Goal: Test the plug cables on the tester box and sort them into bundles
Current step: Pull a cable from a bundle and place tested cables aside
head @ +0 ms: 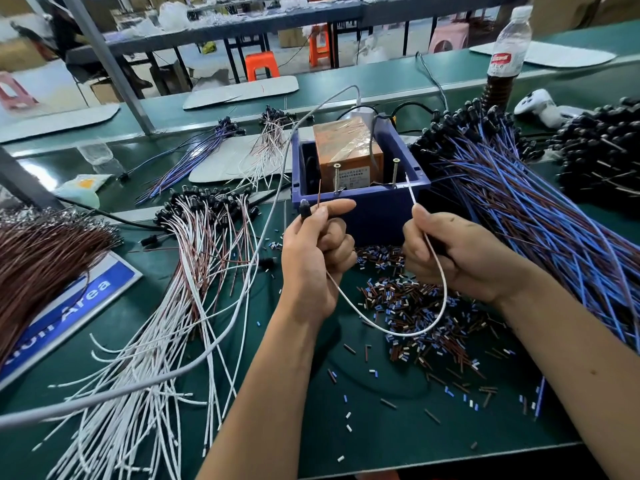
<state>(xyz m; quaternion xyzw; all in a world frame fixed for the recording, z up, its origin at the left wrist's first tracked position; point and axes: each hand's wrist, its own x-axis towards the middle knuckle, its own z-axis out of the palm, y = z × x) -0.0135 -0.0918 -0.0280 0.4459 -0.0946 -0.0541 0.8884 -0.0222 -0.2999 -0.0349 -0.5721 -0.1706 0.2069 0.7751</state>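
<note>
Nearby, wire bundles (pixel 194 251) flanking tester box (pixel 360 209).

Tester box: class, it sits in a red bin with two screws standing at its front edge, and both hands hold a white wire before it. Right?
Not quite. The head view shows the bin is blue, not red. The two screws and the white wire, held by left hand and right hand, are as stated.

Blue tester box (pixel 377 216), green table (pixel 381 434), white-and-brown cables (pixel 194 258), blue-and-brown bundle (pixel 540 216).

A green bench (pixel 381 427) carries the blue tester box (pixel 374 209). Around it lie cable bundles (pixel 194 244), cut insulation scraps (pixel 415 306) and a bottle (pixel 505 57).
</note>
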